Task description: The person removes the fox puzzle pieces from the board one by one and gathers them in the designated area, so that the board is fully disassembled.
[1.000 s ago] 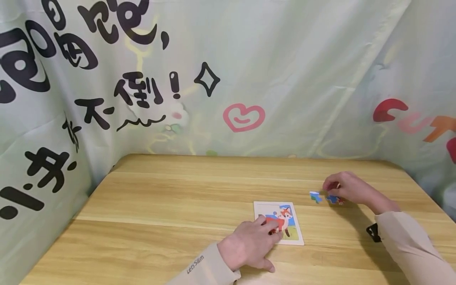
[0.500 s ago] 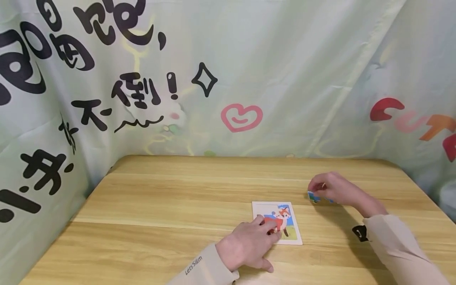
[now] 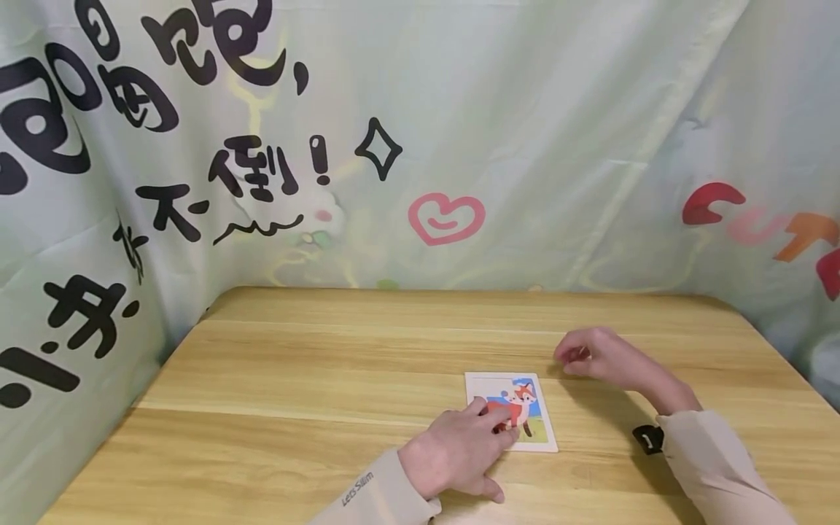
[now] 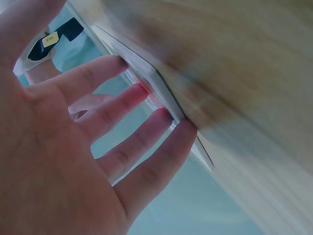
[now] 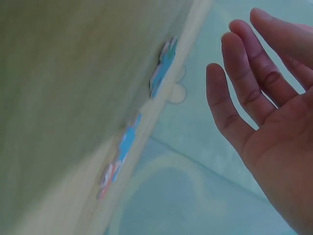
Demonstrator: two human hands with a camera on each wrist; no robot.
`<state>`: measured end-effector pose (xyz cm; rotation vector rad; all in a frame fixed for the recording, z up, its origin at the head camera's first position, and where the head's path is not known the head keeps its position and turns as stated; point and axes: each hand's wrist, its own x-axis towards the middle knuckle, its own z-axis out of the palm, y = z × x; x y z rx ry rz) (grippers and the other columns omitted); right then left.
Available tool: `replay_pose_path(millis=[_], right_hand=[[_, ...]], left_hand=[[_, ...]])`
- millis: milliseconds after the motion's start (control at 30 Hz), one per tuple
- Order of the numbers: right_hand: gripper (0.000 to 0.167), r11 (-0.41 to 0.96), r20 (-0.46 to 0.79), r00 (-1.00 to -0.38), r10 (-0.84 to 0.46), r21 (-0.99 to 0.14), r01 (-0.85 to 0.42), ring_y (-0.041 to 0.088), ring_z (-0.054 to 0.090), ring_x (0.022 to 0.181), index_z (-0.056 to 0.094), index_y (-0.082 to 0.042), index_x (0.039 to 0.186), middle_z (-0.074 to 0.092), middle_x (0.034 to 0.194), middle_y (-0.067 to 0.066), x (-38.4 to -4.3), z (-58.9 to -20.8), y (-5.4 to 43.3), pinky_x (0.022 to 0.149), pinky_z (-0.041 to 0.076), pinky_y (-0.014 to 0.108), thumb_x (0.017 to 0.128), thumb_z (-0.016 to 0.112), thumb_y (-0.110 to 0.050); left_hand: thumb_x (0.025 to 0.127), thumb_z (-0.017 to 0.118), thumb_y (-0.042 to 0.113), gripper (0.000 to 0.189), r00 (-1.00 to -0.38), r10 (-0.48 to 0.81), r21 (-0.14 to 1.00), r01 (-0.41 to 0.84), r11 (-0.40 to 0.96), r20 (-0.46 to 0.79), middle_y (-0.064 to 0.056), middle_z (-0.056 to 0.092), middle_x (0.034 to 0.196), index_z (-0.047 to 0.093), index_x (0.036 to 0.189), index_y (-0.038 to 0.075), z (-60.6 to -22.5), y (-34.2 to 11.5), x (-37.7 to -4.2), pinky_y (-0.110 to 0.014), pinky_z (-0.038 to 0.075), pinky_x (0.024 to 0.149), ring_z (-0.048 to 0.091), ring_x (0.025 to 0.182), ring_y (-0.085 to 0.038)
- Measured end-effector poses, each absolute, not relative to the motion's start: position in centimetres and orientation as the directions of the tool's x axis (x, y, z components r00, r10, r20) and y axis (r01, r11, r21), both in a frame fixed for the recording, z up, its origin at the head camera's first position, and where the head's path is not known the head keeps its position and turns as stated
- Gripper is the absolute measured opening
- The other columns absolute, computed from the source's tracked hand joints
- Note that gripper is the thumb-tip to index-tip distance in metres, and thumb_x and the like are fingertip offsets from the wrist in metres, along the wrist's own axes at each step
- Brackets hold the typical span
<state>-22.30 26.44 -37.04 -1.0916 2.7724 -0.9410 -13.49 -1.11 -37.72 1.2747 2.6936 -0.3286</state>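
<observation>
My left hand [image 3: 459, 448] rests with fingers spread on the lower left of a white-framed fox jigsaw board [image 3: 546, 437]. In the left wrist view its fingertips [image 4: 164, 115] press on the board's edge [image 4: 166, 93]. Raised over the table, my right hand [image 3: 607, 361] has loosely bent fingers and holds nothing that shows. Two jigsaw pieces lie on the table in the right wrist view: a blue-green piece [image 5: 164, 67] nearer the fingers and a blue piece with red and white [image 5: 120, 154]. The right hand hides both pieces in the head view.
The wooden table [image 3: 315, 364] extends left of the board and behind it. A printed fabric curtain [image 3: 545, 146] hangs along its back and left sides. A black strap part [image 3: 648, 439] sticks out by the right sleeve.
My right hand has moved left from the blue-and-red piece, past the blue-green piece, and now stands above the table. The left hand has stayed on the board.
</observation>
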Motion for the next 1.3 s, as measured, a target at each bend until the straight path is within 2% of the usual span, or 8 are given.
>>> replay_pose_path(millis=[233, 467, 633, 833, 933, 1300], right_hand=[[0.018, 0.504, 0.146, -0.706, -0.693, -0.603, -0.619, 0.018, 0.067, 0.083, 0.074, -0.001, 0.1, 0.072, 0.095, 0.005, -22.2, -37.4, 25.5, 0.072, 0.056, 0.03, 0.082, 0.078, 0.004], [0.025, 0.464, 0.096, -0.646, -0.758, -0.616, -0.636, 0.007, 0.057, 0.079, 0.075, 0.001, 0.11, 0.068, 0.098, 0.003, -21.9, -37.7, 23.5, 0.069, 0.053, 0.027, 0.085, 0.077, 0.0], [0.027, 0.504, 0.082, -0.646, -0.759, -0.555, -0.662, 0.007, 0.051, 0.079, 0.075, -0.002, 0.111, 0.064, 0.1, 0.0, -21.5, -37.5, 22.8, 0.069, 0.049, 0.027, 0.084, 0.077, 0.001], [0.027, 0.572, 0.052, -0.679, -0.733, -0.494, -0.655, 0.017, 0.057, 0.092, 0.076, -0.008, 0.112, 0.062, 0.106, 0.0, -21.3, -37.7, 22.4, 0.08, 0.053, 0.035, 0.086, 0.078, -0.002], [0.027, 0.575, 0.05, -0.679, -0.733, -0.487, -0.657, 0.019, 0.059, 0.094, 0.076, -0.008, 0.113, 0.062, 0.107, 0.001, -21.3, -37.8, 22.4, 0.082, 0.054, 0.037, 0.087, 0.078, -0.002], [0.032, 0.551, 0.063, -0.638, -0.768, -0.444, -0.707, 0.011, 0.05, 0.079, 0.077, -0.005, 0.113, 0.062, 0.101, 0.002, -21.7, -37.8, 21.9, 0.068, 0.048, 0.027, 0.083, 0.079, 0.005]], left_hand=[[0.081, 0.07, 0.069, 0.079, -0.624, 0.748, -0.128, 0.78, 0.612, -0.227, 0.013, 0.041, 0.152, 0.052, 0.149, 0.033, -37.7, -0.9, -13.6, -0.024, 0.053, 0.076, 0.042, 0.122, -0.011], [0.081, 0.071, 0.069, 0.078, -0.624, 0.749, -0.126, 0.78, 0.613, -0.223, 0.012, 0.04, 0.154, 0.054, 0.148, 0.032, -37.7, -1.2, -13.7, -0.025, 0.054, 0.076, 0.043, 0.122, -0.013], [0.081, 0.071, 0.069, 0.079, -0.619, 0.753, -0.123, 0.784, 0.608, -0.224, 0.011, 0.042, 0.153, 0.053, 0.148, 0.032, -37.7, -1.2, -13.7, -0.026, 0.054, 0.076, 0.043, 0.12, -0.013], [0.081, 0.07, 0.07, 0.08, -0.616, 0.755, -0.127, 0.787, 0.604, -0.225, 0.012, 0.042, 0.152, 0.053, 0.149, 0.032, -37.8, -1.1, -13.7, -0.025, 0.054, 0.077, 0.044, 0.121, -0.013], [0.081, 0.07, 0.07, 0.079, -0.609, 0.761, -0.124, 0.792, 0.598, -0.224, 0.011, 0.042, 0.153, 0.053, 0.149, 0.032, -37.8, -1.1, -13.7, -0.024, 0.053, 0.08, 0.043, 0.123, -0.014], [0.081, 0.071, 0.069, 0.079, -0.612, 0.758, -0.113, 0.789, 0.604, -0.224, 0.011, 0.042, 0.153, 0.054, 0.148, 0.031, -37.8, -1.3, -13.8, -0.026, 0.054, 0.081, 0.043, 0.126, -0.015]])
